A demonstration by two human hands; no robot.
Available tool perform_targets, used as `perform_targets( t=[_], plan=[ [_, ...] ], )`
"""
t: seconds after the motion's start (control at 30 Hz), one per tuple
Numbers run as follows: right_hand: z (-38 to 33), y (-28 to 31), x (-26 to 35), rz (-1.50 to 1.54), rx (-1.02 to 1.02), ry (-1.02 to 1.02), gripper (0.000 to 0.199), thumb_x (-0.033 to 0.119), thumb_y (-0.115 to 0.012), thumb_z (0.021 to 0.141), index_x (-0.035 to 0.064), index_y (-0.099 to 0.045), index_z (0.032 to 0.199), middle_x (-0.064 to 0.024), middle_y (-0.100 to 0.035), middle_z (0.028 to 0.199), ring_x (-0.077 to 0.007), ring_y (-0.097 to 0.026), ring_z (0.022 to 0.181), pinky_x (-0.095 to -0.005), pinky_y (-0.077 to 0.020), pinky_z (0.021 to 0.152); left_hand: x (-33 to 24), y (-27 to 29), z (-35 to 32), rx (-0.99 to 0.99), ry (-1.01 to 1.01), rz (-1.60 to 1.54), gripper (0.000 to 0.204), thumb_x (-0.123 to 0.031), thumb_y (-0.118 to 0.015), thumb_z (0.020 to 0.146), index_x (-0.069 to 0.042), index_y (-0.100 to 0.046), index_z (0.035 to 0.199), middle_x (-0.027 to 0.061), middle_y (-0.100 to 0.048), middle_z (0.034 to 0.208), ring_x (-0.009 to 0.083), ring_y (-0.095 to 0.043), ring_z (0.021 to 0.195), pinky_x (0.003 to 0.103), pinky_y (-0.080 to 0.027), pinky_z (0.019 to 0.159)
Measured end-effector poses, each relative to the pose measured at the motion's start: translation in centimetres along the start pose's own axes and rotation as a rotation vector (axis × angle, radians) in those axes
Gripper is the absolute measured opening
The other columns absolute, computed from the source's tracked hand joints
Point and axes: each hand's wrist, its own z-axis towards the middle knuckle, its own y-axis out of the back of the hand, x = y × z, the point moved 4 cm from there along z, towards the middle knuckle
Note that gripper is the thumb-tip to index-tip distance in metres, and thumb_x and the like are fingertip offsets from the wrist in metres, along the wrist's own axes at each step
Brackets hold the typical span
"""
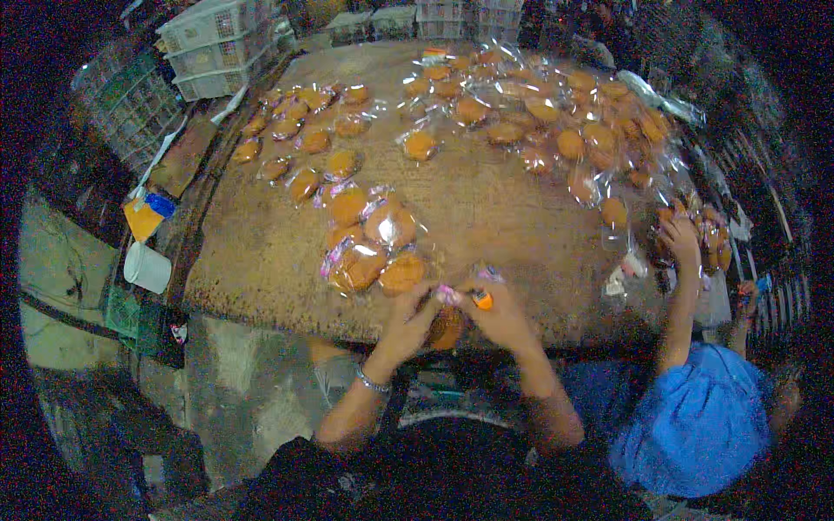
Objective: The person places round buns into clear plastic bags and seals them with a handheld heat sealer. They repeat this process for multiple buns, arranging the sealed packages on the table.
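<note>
At the table's near edge, my left hand (410,319) and my right hand (497,314) are closed on the gathered pink-and-white top of a clear plastic bag. In that bag hangs a round golden-brown food piece (446,330), partly hidden between my hands. A small orange-and-black object (483,300) shows at my right fingers; its kind is unclear. Just beyond my hands lies a cluster of similar bagged rounds (356,266), several with twisted pink tops. More bagged rounds (295,108) trail off to the far left.
A large pile of bagged rounds (599,135) covers the table's far right. At right, a co-worker in a blue head covering (695,425) reaches a hand (682,239) among bags. White crates (217,43) are stacked at far left; a white tub (148,267) stands beside the table (512,234).
</note>
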Motion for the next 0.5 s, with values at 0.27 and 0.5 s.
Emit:
perform_targets(
  t=[0.27,0.5],
  plan=[
    [1.5,-0.3,-1.0,1.229,-0.117,-0.658,0.023,0.021,-0.065,0.078,0.0105,-0.053,0.095,-0.0017,-0.056,0.067,-0.0134,-0.056,0.059,-0.0327,-0.0466,0.049,-3.5,1.3,0.3,-0.121,-0.019,0.19,0.02,-0.013,-0.054,0.085,0.001,-0.057,0.099,0.0188,-0.062,0.089,0.03,-0.061,0.081,0.036,-0.046,0.07],
    [0.8,-1.4,1.4,0.847,-0.61,-0.48,0.028,0.035,-0.046,0.089,0.0083,-0.047,0.08,-0.003,-0.05,0.072,-0.0126,-0.05,0.061,-0.0285,-0.0434,0.056,-4.5,-1.2,-0.6,-0.19,-0.083,0.4,0.014,-0.009,-0.053,0.083,0.0,-0.053,0.095,0.021,-0.059,0.083,0.0394,-0.056,0.075,0.045,-0.044,0.064]
  ],
)
